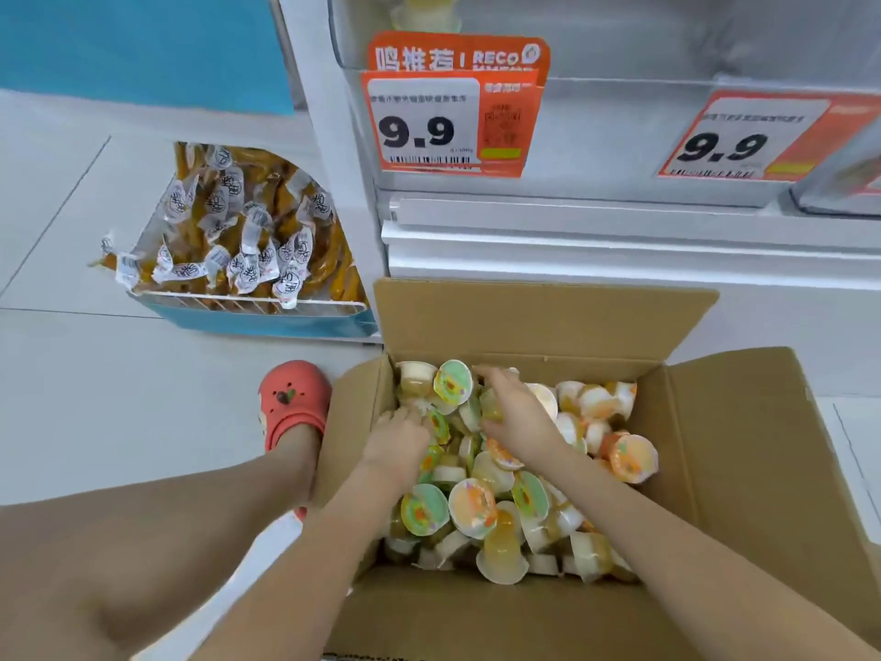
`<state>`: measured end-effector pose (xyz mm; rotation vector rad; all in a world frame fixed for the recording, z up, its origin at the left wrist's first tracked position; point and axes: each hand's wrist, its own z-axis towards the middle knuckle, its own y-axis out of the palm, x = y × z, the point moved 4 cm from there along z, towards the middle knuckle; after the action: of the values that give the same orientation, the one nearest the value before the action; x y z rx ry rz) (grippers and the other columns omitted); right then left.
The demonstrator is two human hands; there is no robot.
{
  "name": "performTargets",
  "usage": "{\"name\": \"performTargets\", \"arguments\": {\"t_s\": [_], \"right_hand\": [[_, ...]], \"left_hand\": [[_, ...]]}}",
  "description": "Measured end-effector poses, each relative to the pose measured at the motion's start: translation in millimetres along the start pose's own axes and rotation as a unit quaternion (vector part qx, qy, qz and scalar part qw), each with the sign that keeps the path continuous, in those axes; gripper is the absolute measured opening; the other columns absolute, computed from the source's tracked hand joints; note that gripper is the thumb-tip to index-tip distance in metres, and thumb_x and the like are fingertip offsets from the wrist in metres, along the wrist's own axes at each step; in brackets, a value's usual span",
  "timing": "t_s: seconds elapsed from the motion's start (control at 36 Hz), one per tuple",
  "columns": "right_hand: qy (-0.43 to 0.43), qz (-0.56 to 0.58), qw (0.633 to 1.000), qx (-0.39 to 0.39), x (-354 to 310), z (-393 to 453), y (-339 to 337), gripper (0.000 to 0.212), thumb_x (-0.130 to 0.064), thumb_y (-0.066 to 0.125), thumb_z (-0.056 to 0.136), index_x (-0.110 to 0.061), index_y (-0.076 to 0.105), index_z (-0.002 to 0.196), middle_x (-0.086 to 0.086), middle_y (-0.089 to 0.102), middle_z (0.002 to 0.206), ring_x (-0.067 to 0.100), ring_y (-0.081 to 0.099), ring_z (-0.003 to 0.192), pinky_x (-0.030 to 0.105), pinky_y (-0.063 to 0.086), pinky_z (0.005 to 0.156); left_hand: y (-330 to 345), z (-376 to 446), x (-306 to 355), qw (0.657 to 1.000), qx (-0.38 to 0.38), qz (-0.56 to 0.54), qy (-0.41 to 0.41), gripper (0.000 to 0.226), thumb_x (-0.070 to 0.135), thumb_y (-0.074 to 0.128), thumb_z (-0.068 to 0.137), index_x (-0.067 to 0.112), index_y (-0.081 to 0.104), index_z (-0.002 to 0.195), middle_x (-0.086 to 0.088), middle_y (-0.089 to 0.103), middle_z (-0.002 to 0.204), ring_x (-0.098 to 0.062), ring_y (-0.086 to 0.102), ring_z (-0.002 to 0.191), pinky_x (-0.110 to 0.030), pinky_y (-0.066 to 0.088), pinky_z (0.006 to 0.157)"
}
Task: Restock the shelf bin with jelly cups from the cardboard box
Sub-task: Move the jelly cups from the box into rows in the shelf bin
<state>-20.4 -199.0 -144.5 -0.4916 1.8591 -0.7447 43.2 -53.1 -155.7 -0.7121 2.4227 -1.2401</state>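
Observation:
An open cardboard box (pixel 743 450) stands on the floor in front of the shelf, filled with loose jelly cups (pixel 472 508) with green or orange lids. Both of my hands are inside it. My left hand (pixel 399 438) is at the box's left side, its fingers bent down into the pile with the tips hidden among the cups. My right hand (pixel 512 412) lies over the cups toward the far left corner, fingers stretched forward. The clear shelf bin (pixel 619 45) is above, at the top of the view, with one pale jelly cup (pixel 424 11) showing inside.
Orange 9.9 price tags (pixel 448 126) hang on the bin fronts. A blue-edged bin of yellow snack packets (pixel 238 231) sits low on the left. My foot in a red clog (pixel 293 403) stands beside the box's left wall. The white shelf base (pixel 619 250) runs behind the box.

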Motion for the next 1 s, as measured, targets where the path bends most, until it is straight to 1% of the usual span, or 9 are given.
{"name": "performTargets", "arguments": {"t_s": [0.11, 0.28, 0.42, 0.56, 0.61, 0.67, 0.78, 0.89, 1.0], "right_hand": [[-0.004, -0.023, 0.999, 0.023, 1, 25, 17, 0.060, -0.008, 0.067, 0.079, -0.016, 0.042, 0.133, 0.006, 0.046, 0.133, 0.026, 0.044, 0.124, 0.036, 0.042, 0.095], [-0.001, -0.080, 0.994, 0.080, 1, 35, 32, 0.050, -0.016, 0.071, 0.080, -0.011, 0.046, 0.123, 0.008, 0.042, 0.123, 0.028, 0.048, 0.111, 0.039, 0.049, 0.080], [-0.009, 0.018, 0.992, 0.128, 0, 29, 29, 0.045, -0.018, 0.076, 0.075, -0.011, 0.054, 0.113, 0.004, 0.051, 0.111, 0.018, 0.050, 0.102, 0.024, 0.041, 0.075], [-0.012, 0.133, 0.978, 0.158, -11, 5, -3, 0.043, -0.022, 0.078, 0.071, -0.020, 0.054, 0.105, -0.007, 0.056, 0.102, 0.003, 0.052, 0.094, 0.033, 0.053, 0.075], [-0.012, 0.168, 0.970, 0.173, -23, -11, -32, 0.043, -0.020, 0.079, 0.071, -0.022, 0.047, 0.101, -0.009, 0.060, 0.096, 0.007, 0.059, 0.088, 0.028, 0.054, 0.067], [-0.025, 0.164, 0.970, 0.179, -37, -25, -66, 0.045, -0.016, 0.078, 0.072, -0.020, 0.042, 0.099, -0.009, 0.062, 0.090, 0.011, 0.062, 0.077, 0.028, 0.052, 0.061], [-0.082, 0.126, 0.977, 0.150, -71, -56, -134, 0.046, -0.011, 0.077, 0.073, -0.017, 0.042, 0.102, -0.007, 0.062, 0.090, 0.018, 0.061, 0.079, 0.034, 0.050, 0.066], [-0.127, 0.139, 0.971, 0.146, -105, -90, -185, 0.047, -0.018, 0.079, 0.071, -0.030, 0.044, 0.099, -0.015, 0.062, 0.094, 0.007, 0.061, 0.083, 0.034, 0.054, 0.072], [-0.171, 0.112, 0.974, 0.101, -128, -120, -220, 0.056, -0.057, 0.077, 0.056, -0.039, 0.050, 0.101, -0.015, 0.059, 0.103, 0.013, 0.059, 0.092, 0.039, 0.054, 0.072]], "left_hand": [[10, 4, 2, 0.996, 0.017, 0.088, 0.024, 0.064, 0.013, 0.059, 0.083, 0.007, 0.029, 0.139, -0.014, 0.035, 0.142, -0.030, 0.027, 0.134, -0.038, 0.019, 0.112], [11, 9, -4, 0.995, 0.030, 0.089, 0.042, 0.057, -0.001, 0.057, 0.078, 0.006, 0.034, 0.130, -0.015, 0.046, 0.129, -0.032, 0.042, 0.120, -0.036, 0.026, 0.104], [3, 2, -7, 0.993, 0.072, -0.086, 0.018, 0.065, 0.016, 0.066, 0.078, 0.017, 0.035, 0.135, -0.006, 0.040, 0.130, -0.027, 0.044, 0.119, -0.032, 0.032, 0.102], [-53, -8, -14, 0.910, 0.151, -0.386, -0.023, 0.060, 0.013, 0.073, 0.066, 0.017, 0.054, 0.122, -0.002, 0.046, 0.115, -0.019, 0.048, 0.112, -0.019, 0.037, 0.088], [-89, -13, -19, 0.903, 0.159, -0.400, 0.007, 0.055, 0.014, 0.076, 0.068, 0.016, 0.061, 0.121, 0.000, 0.054, 0.109, -0.015, 0.050, 0.108, -0.016, 0.034, 0.080], [-126, -22, -20, 0.912, 0.156, -0.376, 0.060, 0.061, 0.020, 0.078, 0.067, 0.018, 0.060, 0.126, -0.005, 0.060, 0.116, -0.020, 0.053, 0.114, -0.023, 0.039, 0.089], [-195, -57, -18, 0.913, 0.158, -0.362, 0.105, 0.084, 0.016, 0.080, 0.066, 0.018, 0.037, 0.138, -0.003, 0.061, 0.114, -0.020, 0.061, 0.096, -0.029, 0.048, 0.081], [-243, -97, -8, 0.849, 0.157, -0.483, 0.144, 0.062, 0.004, 0.080, 0.069, 0.014, 0.042, 0.117, 0.008, 0.059, 0.103, -0.011, 0.063, 0.083, -0.020, 0.051, 0.072], [-270, -129, 1, 0.745, 0.131, -0.629, 0.180, 0.057, -0.012, 0.075, 0.067, 0.011, 0.054, 0.114, 0.003, 0.068, 0.100, 0.001, 0.063, 0.084, -0.009, 0.048, 0.070]]}}
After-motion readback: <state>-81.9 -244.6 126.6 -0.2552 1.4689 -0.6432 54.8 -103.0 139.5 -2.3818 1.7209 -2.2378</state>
